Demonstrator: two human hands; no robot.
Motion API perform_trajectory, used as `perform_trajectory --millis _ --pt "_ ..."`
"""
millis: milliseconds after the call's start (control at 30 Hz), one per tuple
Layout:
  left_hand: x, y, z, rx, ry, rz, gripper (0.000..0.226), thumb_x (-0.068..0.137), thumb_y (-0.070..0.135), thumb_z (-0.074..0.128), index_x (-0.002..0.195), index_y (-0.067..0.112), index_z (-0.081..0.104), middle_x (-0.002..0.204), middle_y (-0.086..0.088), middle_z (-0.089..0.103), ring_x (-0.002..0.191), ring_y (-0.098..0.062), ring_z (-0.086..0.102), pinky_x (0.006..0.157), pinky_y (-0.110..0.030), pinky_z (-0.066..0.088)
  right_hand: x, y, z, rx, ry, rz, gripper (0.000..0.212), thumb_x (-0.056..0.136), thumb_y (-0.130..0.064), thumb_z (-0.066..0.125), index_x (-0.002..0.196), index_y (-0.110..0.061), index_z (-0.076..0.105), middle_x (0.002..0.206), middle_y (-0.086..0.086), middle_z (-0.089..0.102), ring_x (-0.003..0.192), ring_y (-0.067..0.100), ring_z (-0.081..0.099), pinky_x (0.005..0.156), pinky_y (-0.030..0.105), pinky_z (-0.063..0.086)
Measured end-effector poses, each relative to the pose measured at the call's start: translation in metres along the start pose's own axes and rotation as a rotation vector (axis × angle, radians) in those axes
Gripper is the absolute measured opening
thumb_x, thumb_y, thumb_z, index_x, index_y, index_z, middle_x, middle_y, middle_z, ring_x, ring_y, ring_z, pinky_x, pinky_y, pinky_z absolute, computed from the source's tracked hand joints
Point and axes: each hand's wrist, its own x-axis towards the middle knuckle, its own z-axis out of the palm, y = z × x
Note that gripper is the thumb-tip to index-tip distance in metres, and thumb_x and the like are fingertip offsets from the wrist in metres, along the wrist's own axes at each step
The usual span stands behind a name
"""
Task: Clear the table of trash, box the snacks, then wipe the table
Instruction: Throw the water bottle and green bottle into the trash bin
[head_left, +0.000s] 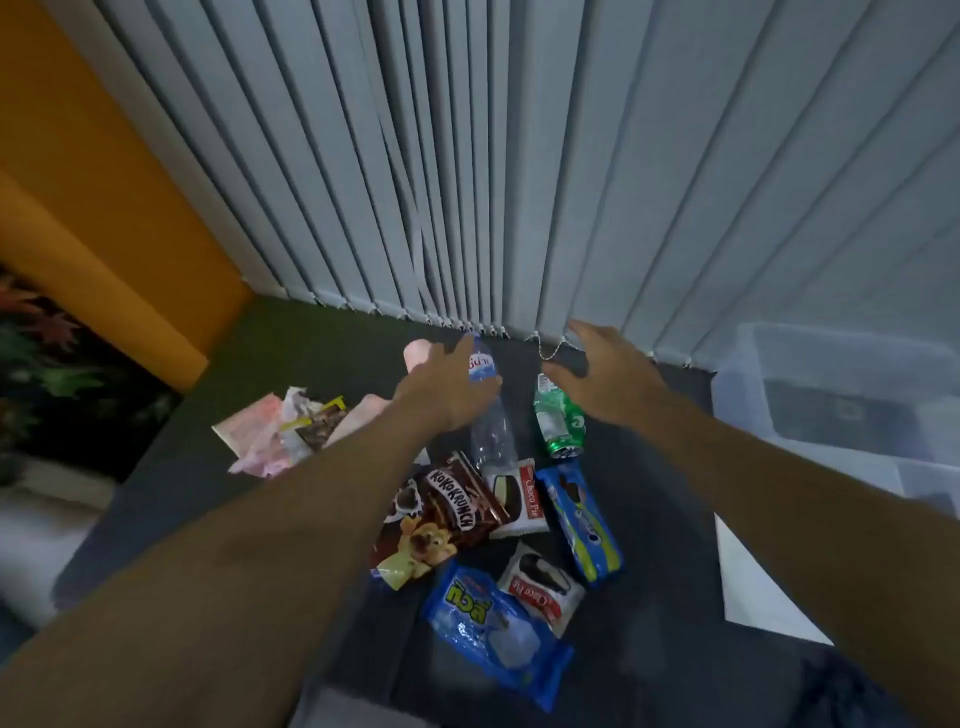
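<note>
A dark table (660, 509) holds a lying clear plastic bottle (491, 434) and a crushed green can (558, 426) at its far middle. My left hand (447, 387) hovers over the bottle's upper part, fingers spread, holding nothing. My right hand (602, 371) hangs open just beyond the can. Nearer to me lie snacks: a brown Koko Krunch bag (441, 514), two Choco Pie packs (519, 501) (543, 584), a blue cookie pack (579, 522) and a blue wrapper pack (493, 629). Crumpled pink and white wrappers (280, 428) sit at the far left.
A clear plastic storage box (841, 400) stands at the right, beside the table. A white sheet (753, 587) lies at the table's right edge. Grey vertical blinds (519, 182) hang behind the table; an orange wall (104, 208) is at the left.
</note>
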Motion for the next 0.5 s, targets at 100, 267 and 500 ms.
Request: perform_trajectory --millis 100,267,500 --pt "0.017 -0.012 0.027 -0.055 -0.083 -0.042 0.076 0.086 0.057 0.055 0.153 0.037 0.024 0.147 -0.018 0.042 0.126 -0.042 0.051 0.104 -0.052 0.046 0.003 0.008 0.029 0.006 -0.06 0.076 0.078 0.09 -0.056 0.059 0.152 -0.019 0.028 0.151 0.009 0.04 0.136 0.03 0.042 0.109 0.045 0.039" --pt "0.036 -0.031 0.067 -0.105 -0.195 -0.077 0.089 0.087 0.062 0.059 0.157 0.039 0.009 0.149 -0.024 0.037 0.13 -0.045 0.047 0.103 -0.047 0.046 0.005 0.025 0.079 0.068 -0.158 0.203 0.084 0.082 -0.053 0.068 0.15 -0.024 0.026 0.139 0.012 0.045 0.115 0.031 0.055 0.093 0.046 0.051" --pt "0.049 -0.041 0.096 -0.243 -0.276 -0.107 0.097 0.077 0.053 0.067 0.15 0.053 0.002 0.144 -0.024 0.043 0.117 -0.044 0.058 0.099 -0.049 0.053 0.009 0.037 0.122 0.031 -0.212 0.258 0.086 0.089 -0.039 0.067 0.154 -0.039 0.01 0.14 0.019 0.04 0.119 0.038 0.05 0.097 0.05 0.05"
